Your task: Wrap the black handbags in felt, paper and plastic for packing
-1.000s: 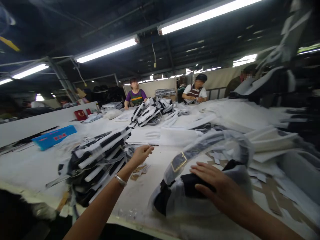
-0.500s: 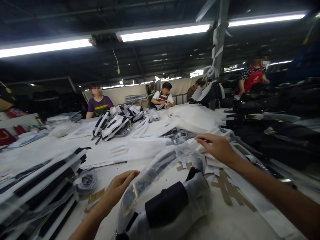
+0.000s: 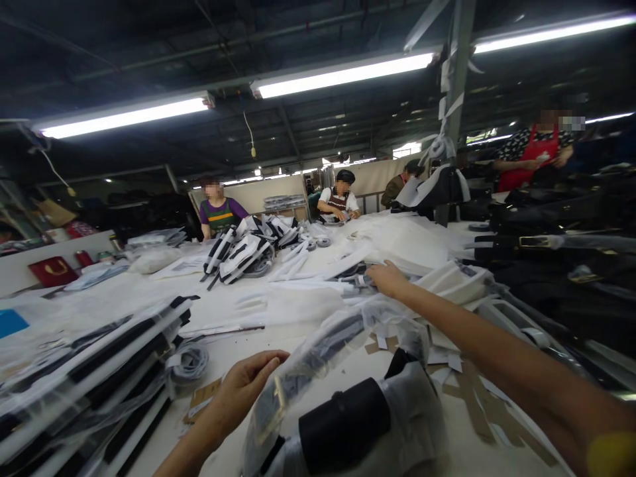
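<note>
You can read no words or numbers here. The pale mark on the red apron is too small to read.

The wrapped bag is black, its buckle gold, the tabletop white, one apron green striped with orange.

Worktop: pale surface, heavily loaded. At the near side lies a black bag in translucent wrapping. To its left lies a stack of black-and-white pieces, with a grey coil just beside the stack. Brown card scraps and white offcuts are scattered right of the bag. Farther back: white sheeting, a jumbled black-and-white pile and, right of that pile, a broad white heap. A blue item is cut off at the left; its nature cannot be determined.
</note>
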The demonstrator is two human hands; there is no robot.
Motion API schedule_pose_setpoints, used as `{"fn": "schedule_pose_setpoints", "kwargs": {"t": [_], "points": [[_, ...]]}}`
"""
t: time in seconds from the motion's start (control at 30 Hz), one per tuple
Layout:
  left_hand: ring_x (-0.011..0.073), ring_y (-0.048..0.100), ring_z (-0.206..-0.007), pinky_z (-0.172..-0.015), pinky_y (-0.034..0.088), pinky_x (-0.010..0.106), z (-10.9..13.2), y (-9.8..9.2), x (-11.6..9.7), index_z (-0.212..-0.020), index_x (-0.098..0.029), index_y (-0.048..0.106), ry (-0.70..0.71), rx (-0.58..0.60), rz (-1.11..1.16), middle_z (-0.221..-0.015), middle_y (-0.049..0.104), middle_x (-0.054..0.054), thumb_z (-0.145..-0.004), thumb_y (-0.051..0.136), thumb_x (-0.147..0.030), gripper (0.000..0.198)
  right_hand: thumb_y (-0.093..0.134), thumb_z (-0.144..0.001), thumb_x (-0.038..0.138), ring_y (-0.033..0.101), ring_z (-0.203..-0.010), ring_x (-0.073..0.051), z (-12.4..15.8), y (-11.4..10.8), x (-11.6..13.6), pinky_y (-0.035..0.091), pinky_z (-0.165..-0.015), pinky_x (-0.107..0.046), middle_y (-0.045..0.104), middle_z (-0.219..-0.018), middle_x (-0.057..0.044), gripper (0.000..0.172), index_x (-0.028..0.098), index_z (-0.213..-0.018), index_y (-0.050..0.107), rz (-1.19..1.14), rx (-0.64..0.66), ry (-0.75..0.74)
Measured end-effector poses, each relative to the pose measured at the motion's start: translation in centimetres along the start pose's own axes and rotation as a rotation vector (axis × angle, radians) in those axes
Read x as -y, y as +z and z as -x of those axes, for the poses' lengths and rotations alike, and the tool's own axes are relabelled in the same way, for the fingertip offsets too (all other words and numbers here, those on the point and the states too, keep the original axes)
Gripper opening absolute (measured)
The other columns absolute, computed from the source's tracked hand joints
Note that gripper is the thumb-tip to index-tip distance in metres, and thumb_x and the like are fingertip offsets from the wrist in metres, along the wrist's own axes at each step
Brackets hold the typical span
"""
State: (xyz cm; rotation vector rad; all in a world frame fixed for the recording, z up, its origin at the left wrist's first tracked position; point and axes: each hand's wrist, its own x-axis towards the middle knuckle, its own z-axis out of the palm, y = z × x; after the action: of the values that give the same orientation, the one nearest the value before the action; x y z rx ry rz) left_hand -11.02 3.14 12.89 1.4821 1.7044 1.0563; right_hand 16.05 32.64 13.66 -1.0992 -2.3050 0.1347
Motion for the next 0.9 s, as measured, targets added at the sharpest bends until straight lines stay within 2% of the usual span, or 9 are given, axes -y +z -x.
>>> {"fn": "schedule_pose_setpoints", "kwargs": {"t": [0.17,0.3,0.37,0.43,0.53,0.6,0.67,0.73,0.9], "points": [[0.0300,0.069,-0.103,-0.085,0.056,0.038,-0.2,-1.2,-0.5,-0.111,-0.021,0.074,0.094,-0.053,0.097,-0.112,0.075,0.009,-0.083,0.066,-0.054,0.045,0.057,-0.093,0.021,0.060,-0.117,-0.030,2.1,-7.9,2.3,0.044,-0.101,-0.044,0.065,-0.126,-0.014,0.035,0.018,-0.128,0.058,-0.024,-0.209,0.007],[0.0265,0.070,-0.101,-0.084,0.057,0.036,-1.2,-2.4,-4.2,-0.116,-0.018,0.070,0.256,-0.091,0.152,-0.108,0.075,0.011,-0.086,0.065,-0.054,0.047,0.053,-0.093,0.042,0.063,-0.111,-0.028,7.6,-15.8,5.8,0.046,-0.093,-0.040,0.065,-0.126,-0.009,0.043,0.021,-0.131,0.056,-0.124,-0.409,0.013],[0.0254,0.070,-0.100,-0.083,0.056,0.035,-1.4,-2.7,-7.2,-0.115,-0.017,0.070,0.352,-0.121,0.165,-0.107,0.075,0.011,-0.087,0.065,-0.053,0.046,0.054,-0.092,0.048,0.064,-0.107,-0.026,10.6,-19.0,7.9,0.045,-0.093,-0.039,0.067,-0.121,-0.008,0.046,0.022,-0.130,0.058,-0.151,-0.352,-0.069],[0.0240,0.069,-0.102,-0.085,0.055,0.034,-1.3,-2.6,-10.6,-0.118,-0.016,0.068,0.458,-0.102,0.159,-0.109,0.074,0.011,-0.089,0.064,-0.051,0.045,0.058,-0.091,0.049,0.064,-0.107,-0.026,13.2,-20.9,9.9,0.048,-0.094,-0.037,0.068,-0.120,-0.007,0.043,0.026,-0.128,0.061,-0.196,-0.183,-0.185],[0.0220,0.067,-0.103,-0.086,0.053,0.031,-0.1,-1.7,-15.2,-0.116,-0.017,0.070,0.592,0.055,0.033,-0.111,0.073,0.010,-0.095,0.056,-0.051,0.043,0.058,-0.094,0.040,0.062,-0.117,-0.027,15.7,-21.5,12.9,0.049,-0.099,-0.034,0.066,-0.126,-0.005,0.034,0.031,-0.127,0.064,-0.243,0.145,-0.382],[0.0197,0.067,-0.096,-0.080,0.051,0.028,1.1,-1.0,-17.6,-0.110,-0.018,0.073,0.617,0.248,-0.164,-0.104,0.074,0.007,-0.098,0.048,-0.053,0.045,0.056,-0.096,0.034,0.062,-0.120,-0.026,16.6,-20.7,14.6,0.050,-0.100,-0.033,0.065,-0.130,-0.005,0.035,0.032,-0.131,0.063,-0.234,0.247,-0.476],[0.0170,0.065,-0.083,-0.070,0.048,0.025,2.3,-0.5,-19.3,-0.105,-0.018,0.075,0.598,0.402,-0.333,-0.092,0.073,0.004,-0.098,0.045,-0.055,0.048,0.055,-0.097,0.029,0.063,-0.117,-0.024,17.0,-19.5,15.9,0.052,-0.097,-0.031,0.066,-0.128,-0.005,0.037,0.030,-0.133,0.061,-0.228,0.194,-0.520],[0.0151,0.062,-0.075,-0.065,0.045,0.025,3.1,-0.3,-20.3,-0.102,-0.017,0.075,0.597,0.451,-0.418,-0.085,0.071,0.003,-0.097,0.048,-0.054,0.046,0.055,-0.097,0.026,0.065,-0.114,-0.022,17.1,-18.5,16.9,0.053,-0.094,-0.029,0.068,-0.124,-0.005,0.035,0.028,-0.131,0.061,-0.222,0.074,-0.534],[0.0137,0.060,-0.071,-0.062,0.043,0.025,3.3,-0.8,-20.5,-0.116,-0.018,0.071,0.528,0.476,-0.246,-0.088,0.072,0.003,-0.090,0.062,-0.048,0.040,0.061,-0.094,0.026,0.068,-0.105,-0.020,17.3,-16.4,17.9,0.052,-0.091,-0.029,0.071,-0.118,-0.004,0.028,0.025,-0.121,0.063,-0.202,-0.239,-0.442]]}}
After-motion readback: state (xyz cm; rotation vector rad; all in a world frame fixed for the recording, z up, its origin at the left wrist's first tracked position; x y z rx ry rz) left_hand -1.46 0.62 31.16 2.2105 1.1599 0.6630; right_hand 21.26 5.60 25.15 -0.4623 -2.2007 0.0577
